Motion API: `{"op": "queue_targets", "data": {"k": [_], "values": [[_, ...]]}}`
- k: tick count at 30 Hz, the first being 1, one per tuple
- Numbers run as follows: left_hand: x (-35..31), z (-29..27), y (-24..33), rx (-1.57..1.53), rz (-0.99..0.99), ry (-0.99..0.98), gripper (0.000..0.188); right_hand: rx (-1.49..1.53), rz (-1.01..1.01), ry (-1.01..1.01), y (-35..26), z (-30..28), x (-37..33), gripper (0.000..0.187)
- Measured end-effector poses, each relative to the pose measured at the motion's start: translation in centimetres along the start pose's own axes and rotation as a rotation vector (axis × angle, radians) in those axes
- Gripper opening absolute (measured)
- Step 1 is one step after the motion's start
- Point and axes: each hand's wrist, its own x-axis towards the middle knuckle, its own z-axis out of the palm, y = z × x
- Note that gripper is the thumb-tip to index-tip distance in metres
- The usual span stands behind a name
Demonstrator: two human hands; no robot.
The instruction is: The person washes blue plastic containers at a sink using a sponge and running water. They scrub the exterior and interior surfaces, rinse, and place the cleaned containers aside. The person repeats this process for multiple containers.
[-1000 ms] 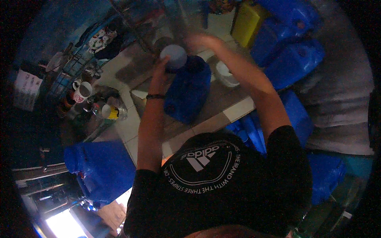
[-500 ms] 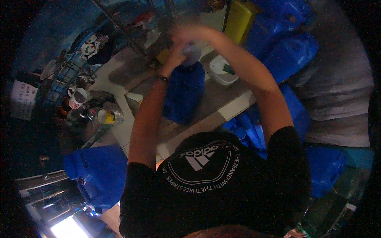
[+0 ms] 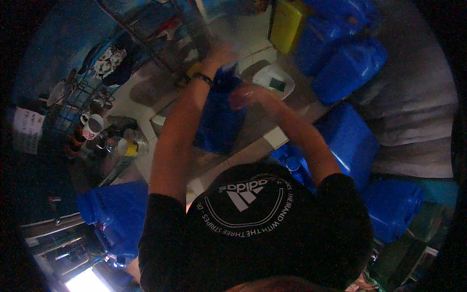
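Observation:
A blue plastic jug stands on the tiled counter in front of me, partly hidden by my left forearm. My left hand reaches past the jug's top, smeared by motion. A small pale shape shows just below that hand; I cannot make out what it is, or whether it is held. Lower down, my right hand is over the jug's upper right side; its fingers are blurred, and contact with the jug is unclear. A white tub with a dark green pad is beside the right hand.
Several blue jugs stand at the right, including one nearby, with a yellow container behind. Another blue container is at lower left. Mugs and a wire rack line the left wall. A grey cloth hangs at right.
My hands, together above the jug before, have parted. The right hand came down toward the jug's side; the left stayed high. The pale round thing at the jug's top no longer shows as before.

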Motion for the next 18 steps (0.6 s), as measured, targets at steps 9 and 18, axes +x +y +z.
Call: {"op": "queue_targets", "data": {"k": [9,18], "values": [[-6.9,-4.1,0.1,-0.036,0.362,0.053,0.036,0.845,0.153,0.902,0.9,12.0,10.0,0.035],[-25.7,5.1,-13.4,0.242,-0.071,0.246,0.032,0.33,0.164,1.092,0.8,8.8,4.6,0.028]]}}
